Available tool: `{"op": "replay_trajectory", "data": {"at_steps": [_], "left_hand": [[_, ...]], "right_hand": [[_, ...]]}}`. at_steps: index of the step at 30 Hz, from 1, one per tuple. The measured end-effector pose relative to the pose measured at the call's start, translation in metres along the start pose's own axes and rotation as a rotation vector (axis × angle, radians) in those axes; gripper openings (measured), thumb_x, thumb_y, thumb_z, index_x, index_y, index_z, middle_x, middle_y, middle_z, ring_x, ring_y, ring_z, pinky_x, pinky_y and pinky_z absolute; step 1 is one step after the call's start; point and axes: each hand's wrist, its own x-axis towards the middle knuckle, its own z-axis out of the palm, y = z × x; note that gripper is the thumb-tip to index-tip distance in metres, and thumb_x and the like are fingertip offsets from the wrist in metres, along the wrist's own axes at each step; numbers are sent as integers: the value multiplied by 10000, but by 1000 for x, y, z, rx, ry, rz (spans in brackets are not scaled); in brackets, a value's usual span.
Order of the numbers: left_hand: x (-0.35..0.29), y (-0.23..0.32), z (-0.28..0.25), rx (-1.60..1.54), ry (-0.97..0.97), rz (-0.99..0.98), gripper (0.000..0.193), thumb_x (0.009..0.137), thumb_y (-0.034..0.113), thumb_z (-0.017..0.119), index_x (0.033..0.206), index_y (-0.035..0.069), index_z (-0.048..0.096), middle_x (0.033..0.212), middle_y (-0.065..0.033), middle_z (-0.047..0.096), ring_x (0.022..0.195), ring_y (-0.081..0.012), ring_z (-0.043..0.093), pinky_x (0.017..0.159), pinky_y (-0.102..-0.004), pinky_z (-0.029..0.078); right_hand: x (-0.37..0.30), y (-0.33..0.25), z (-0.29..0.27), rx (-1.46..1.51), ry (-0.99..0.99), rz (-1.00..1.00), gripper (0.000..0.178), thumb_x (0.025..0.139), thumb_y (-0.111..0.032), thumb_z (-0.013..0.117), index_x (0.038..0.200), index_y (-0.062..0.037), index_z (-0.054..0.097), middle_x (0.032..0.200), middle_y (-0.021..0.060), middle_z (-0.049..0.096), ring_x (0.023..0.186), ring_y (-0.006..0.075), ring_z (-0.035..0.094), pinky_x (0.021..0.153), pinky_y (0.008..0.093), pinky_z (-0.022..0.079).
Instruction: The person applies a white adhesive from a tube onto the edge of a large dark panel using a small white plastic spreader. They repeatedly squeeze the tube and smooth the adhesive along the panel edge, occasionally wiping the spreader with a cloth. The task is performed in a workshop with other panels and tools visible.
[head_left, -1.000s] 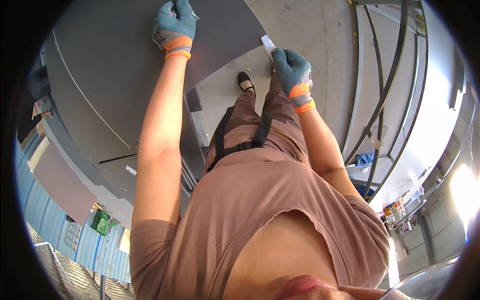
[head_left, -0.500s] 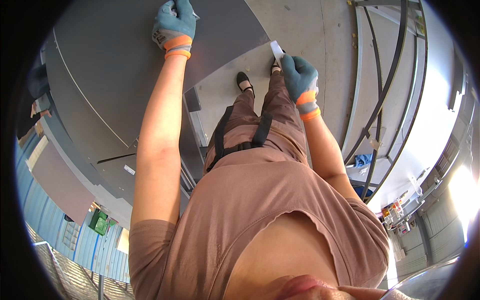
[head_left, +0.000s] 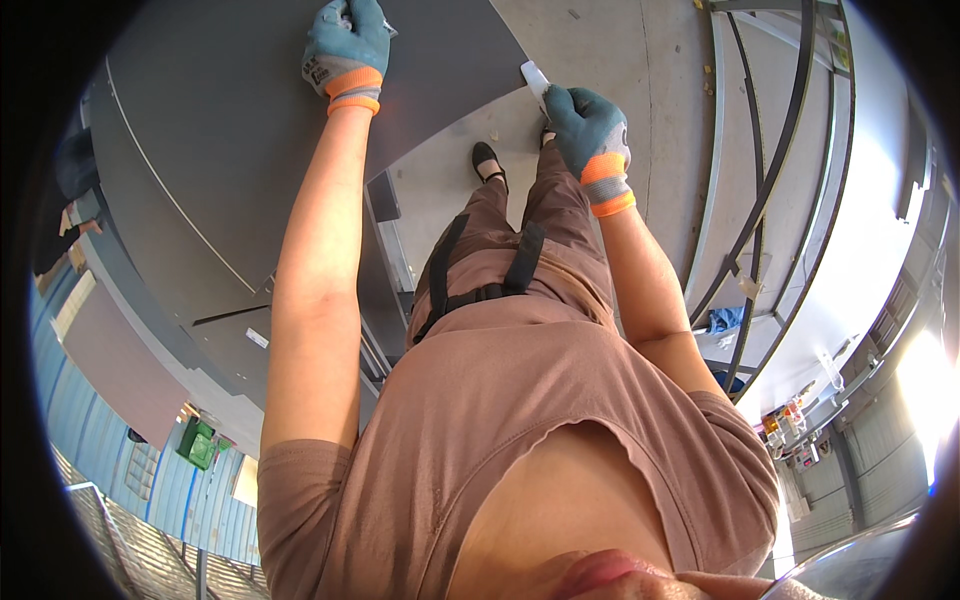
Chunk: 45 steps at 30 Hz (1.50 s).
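My left hand point(head_left: 347, 45), in a blue and grey work glove with an orange cuff, is closed over the dark grey panel point(head_left: 230, 140). A small pale edge of something pokes out beside its fingers; what it grips is mostly hidden. My right hand point(head_left: 588, 128), gloved alike, is wrapped round a flat white strip-like tool point(head_left: 535, 77). The tool's free end points up and left, at the panel's right edge near the corner. Whether it touches that edge I cannot tell.
A metal frame rack point(head_left: 765, 190) with curved-looking bars stands to my right, beside a large white surface point(head_left: 870, 200). Concrete floor point(head_left: 640, 60) lies between. At far left, another person's hand point(head_left: 90, 226) rests near the panels. A green box point(head_left: 198, 444) is lower left.
My right hand has moved up and slightly left, bringing the white tool's end to the panel's edge. My left hand has barely shifted.
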Motion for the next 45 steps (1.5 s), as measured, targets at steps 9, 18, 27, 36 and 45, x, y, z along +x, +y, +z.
{"op": "replay_trajectory", "data": {"at_steps": [9, 18, 27, 36, 45], "left_hand": [[3, 3, -1, 2, -19, 21, 318, 988, 403, 654, 899, 104, 717, 781, -144, 711, 717, -363, 687, 646, -480, 523], [3, 6, -4, -20, -65, -27, 338, 994, 412, 640, 884, 102, 715, 761, -137, 712, 704, -356, 690, 639, -475, 524], [1, 7, -5, -14, -23, -20, 346, 998, 412, 632, 878, 97, 710, 746, -120, 708, 697, -348, 689, 646, -473, 523], [5, 16, -11, -55, -113, -81, 338, 995, 407, 635, 895, 95, 718, 748, -130, 710, 700, -349, 694, 648, -466, 525], [3, 10, -8, -43, -74, -35, 322, 992, 390, 642, 898, 92, 719, 748, -136, 708, 696, -350, 694, 634, -467, 524]], "right_hand": [[3, -8, -8, -22, -36, 79, 444, 898, -404, 635, 838, 23, 739, 634, 113, 653, 589, 182, 617, 607, 352, 509], [-8, 54, -9, 55, -93, 213, 430, 907, -375, 700, 977, 43, 769, 697, 47, 667, 617, 99, 586, 567, 289, 474], [-19, 38, -17, 134, -63, 164, 415, 923, -365, 648, 870, 37, 731, 673, 100, 673, 652, 128, 591, 638, 325, 497], [-3, 3, -1, 78, -36, -5, 413, 930, -371, 632, 853, 21, 738, 656, 116, 672, 601, 183, 633, 617, 352, 513], [-27, 34, -11, -34, -54, 118, 384, 919, -347, 678, 911, 33, 737, 680, 148, 635, 680, 115, 573, 661, 331, 499]]}}
